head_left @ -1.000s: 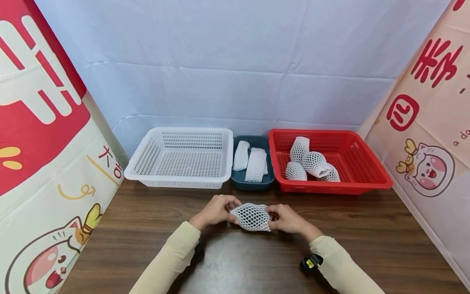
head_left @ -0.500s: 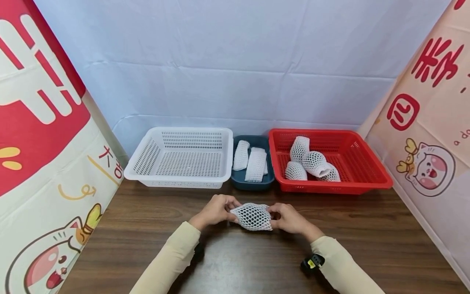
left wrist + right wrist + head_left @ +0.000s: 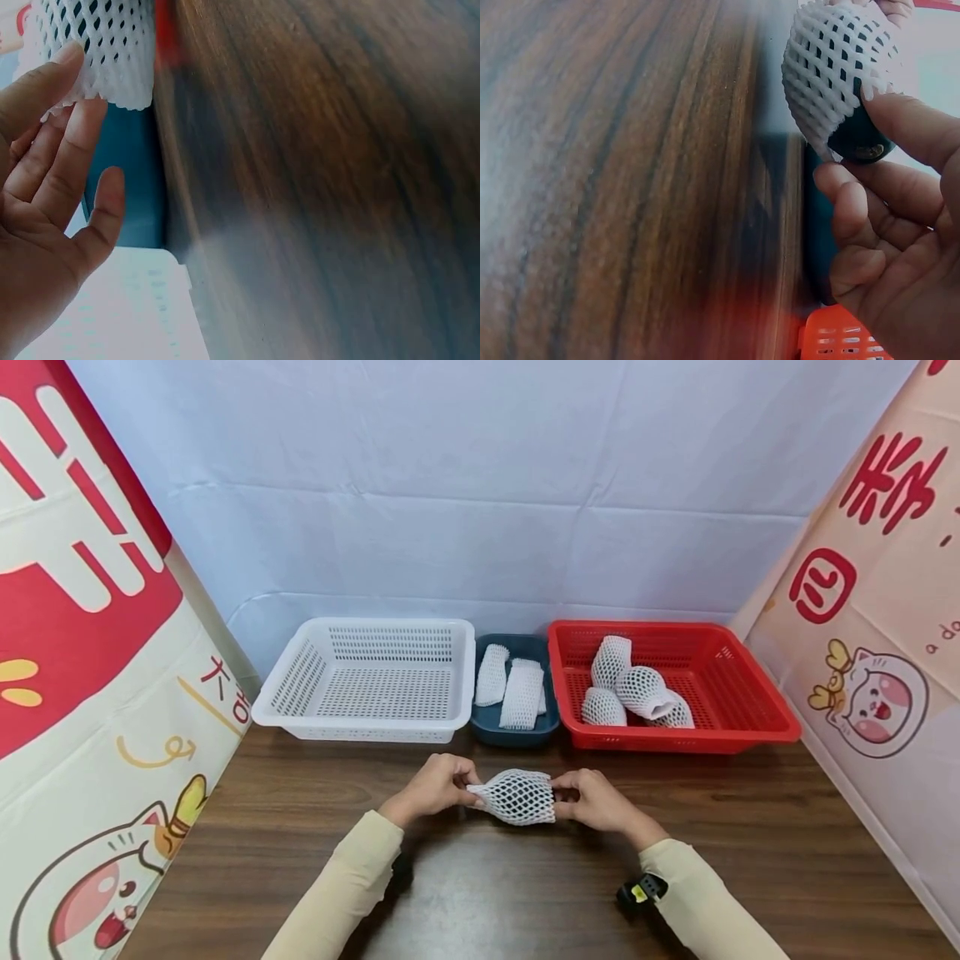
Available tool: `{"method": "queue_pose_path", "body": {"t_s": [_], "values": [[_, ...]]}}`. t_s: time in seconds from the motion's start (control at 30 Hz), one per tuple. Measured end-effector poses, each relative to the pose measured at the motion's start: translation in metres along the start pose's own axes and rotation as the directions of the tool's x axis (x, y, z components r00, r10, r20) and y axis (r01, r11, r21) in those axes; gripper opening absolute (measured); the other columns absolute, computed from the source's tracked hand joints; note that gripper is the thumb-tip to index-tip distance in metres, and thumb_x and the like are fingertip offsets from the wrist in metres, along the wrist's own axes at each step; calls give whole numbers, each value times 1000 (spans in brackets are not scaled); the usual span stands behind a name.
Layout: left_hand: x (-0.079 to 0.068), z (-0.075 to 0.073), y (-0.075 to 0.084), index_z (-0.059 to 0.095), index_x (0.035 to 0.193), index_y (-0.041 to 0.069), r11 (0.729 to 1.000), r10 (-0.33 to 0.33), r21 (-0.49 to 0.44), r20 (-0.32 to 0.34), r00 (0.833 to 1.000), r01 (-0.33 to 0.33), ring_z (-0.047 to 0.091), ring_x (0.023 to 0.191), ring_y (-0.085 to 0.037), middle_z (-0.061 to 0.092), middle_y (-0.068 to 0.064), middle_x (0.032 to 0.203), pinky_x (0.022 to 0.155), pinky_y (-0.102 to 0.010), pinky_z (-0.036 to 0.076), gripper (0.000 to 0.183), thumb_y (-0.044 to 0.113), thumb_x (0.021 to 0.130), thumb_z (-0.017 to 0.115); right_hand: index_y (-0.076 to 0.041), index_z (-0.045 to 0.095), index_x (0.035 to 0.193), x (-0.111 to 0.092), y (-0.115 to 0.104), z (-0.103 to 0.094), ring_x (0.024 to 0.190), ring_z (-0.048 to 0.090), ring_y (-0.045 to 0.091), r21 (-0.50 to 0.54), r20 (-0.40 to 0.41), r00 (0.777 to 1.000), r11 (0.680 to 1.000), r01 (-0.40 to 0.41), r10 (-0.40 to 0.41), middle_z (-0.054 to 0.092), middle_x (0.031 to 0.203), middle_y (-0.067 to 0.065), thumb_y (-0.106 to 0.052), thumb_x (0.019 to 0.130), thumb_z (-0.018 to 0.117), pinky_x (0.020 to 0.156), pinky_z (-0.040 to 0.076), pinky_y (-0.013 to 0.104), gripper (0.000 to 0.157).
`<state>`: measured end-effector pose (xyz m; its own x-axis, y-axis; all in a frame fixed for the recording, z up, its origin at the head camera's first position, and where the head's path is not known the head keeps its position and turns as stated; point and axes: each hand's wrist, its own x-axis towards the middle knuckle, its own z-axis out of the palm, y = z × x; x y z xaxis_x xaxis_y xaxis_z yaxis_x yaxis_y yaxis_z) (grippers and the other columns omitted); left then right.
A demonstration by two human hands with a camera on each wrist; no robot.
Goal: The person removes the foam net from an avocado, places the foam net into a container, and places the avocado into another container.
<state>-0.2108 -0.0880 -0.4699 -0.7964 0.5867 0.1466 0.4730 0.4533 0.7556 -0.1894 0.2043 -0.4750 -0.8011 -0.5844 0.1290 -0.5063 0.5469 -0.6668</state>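
Note:
A white foam net sleeve (image 3: 517, 797) is stretched over a dark green, smooth fruit (image 3: 855, 135) with a small brown stem mark, held above the table in front of me. My left hand (image 3: 442, 787) pinches the gathered left end between thumb and fingers; in the left wrist view the sleeve's edge (image 3: 129, 94) lies at the fingertips. On the other side, my right hand (image 3: 596, 800) holds the open end, thumb on the netting and fingers under the rim. The fruit's stem end shows bare there in the right wrist view.
At the back stand a white basket (image 3: 390, 727) on the left, a dark blue tray (image 3: 510, 737) with several flat foam net sleeves (image 3: 522, 693), and a red basket (image 3: 750, 727) with several net-wrapped fruits (image 3: 642, 691). Printed cloths flank the wooden table (image 3: 495, 893).
Both hands have shifted slightly away from me with the sleeved fruit. The left end of the sleeve is drawn out a little further left, and the right hand has edged right.

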Motion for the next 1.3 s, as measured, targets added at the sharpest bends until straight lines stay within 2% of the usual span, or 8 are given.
{"method": "queue_pose_path", "body": {"t_s": [0.2, 0.4, 0.5, 0.6, 0.7, 0.83, 1.0, 1.3], "values": [[-2, -1, -4, 69, 73, 14, 1000, -19, -21, 25, 1000, 19, 60, 59, -6, 64, 11, 66, 53, -22, 47, 16, 6, 68, 82, 6, 67, 101, -1, 1, -1, 80, 59, 12, -2, 14, 1000, 1000, -15, 15, 68, 94, 8, -12, 78, 74, 72, 50, 32, 30], [-3, 0, -3, 68, 76, 12, 999, -37, -28, 36, 999, 38, 61, 62, -7, 65, 8, 69, 57, -22, 49, 18, 4, 68, 82, 6, 67, 102, -1, 0, 1, 68, 53, 7, 19, 27, 999, 999, -28, 28, 65, 82, -1, -12, 79, 73, 63, 48, 27, 30], [-3, 1, -1, 66, 85, 10, 999, -43, -1, 24, 999, 43, 61, 70, -9, 65, 5, 77, 63, -24, 50, 25, 7, 67, 83, 3, 66, 101, 0, 0, 1, 65, 51, 5, 23, 37, 999, 999, -32, 32, 60, 75, -6, -12, 78, 73, 59, 46, 25, 28], [-2, 2, 3, 63, 97, 9, 999, -51, 18, 34, 998, 50, 60, 83, -14, 63, 0, 89, 74, -29, 48, 38, 12, 66, 85, 3, 65, 102, 1, -1, 2, 63, 50, 6, 45, 38, 998, 998, -47, 45, 57, 75, -4, -11, 76, 74, 56, 44, 24, 30], [1, 4, 6, 63, 103, 10, 998, -57, 13, 64, 996, 57, 58, 89, -14, 62, 0, 95, 79, -32, 46, 44, 14, 66, 85, 4, 62, 105, 3, -2, 2, 62, 49, 8, 82, 37, 997, 994, -66, 63, 56, 76, -1, -10, 76, 74, 54, 43, 24, 35], [3, 7, 9, 63, 102, 14, 997, -71, 1, 89, 993, 71, 57, 83, -10, 61, 6, 88, 77, -32, 47, 42, 12, 66, 85, 5, 60, 109, 5, -4, 4, 60, 49, 8, 117, 56, 995, 989, -92, 86, 54, 72, -2, -10, 75, 74, 53, 42, 24, 40], [4, 9, 8, 64, 101, 15, 997, -75, -12, 87, 993, 77, 57, 78, -6, 61, 9, 84, 74, -30, 48, 42, 9, 65, 84, 10, 59, 111, 7, -6, 5, 60, 50, 8, 138, 67, 993, 985, -104, 95, 54, 72, -2, -6, 75, 74, 54, 45, 24, 42], [5, 11, 4, 65, 102, 13, 1000, -25, -7, 81, 996, 25, 58, 70, -4, 63, 8, 83, 66, -23, 47, 39, 8, 67, 83, 11, 61, 107, 7, -6, 5, 57, 50, 5, 105, 45, 997, 992, -64, 59, 55, 67, -4, -3, 73, 75, 54, 46, 25, 39]]}}
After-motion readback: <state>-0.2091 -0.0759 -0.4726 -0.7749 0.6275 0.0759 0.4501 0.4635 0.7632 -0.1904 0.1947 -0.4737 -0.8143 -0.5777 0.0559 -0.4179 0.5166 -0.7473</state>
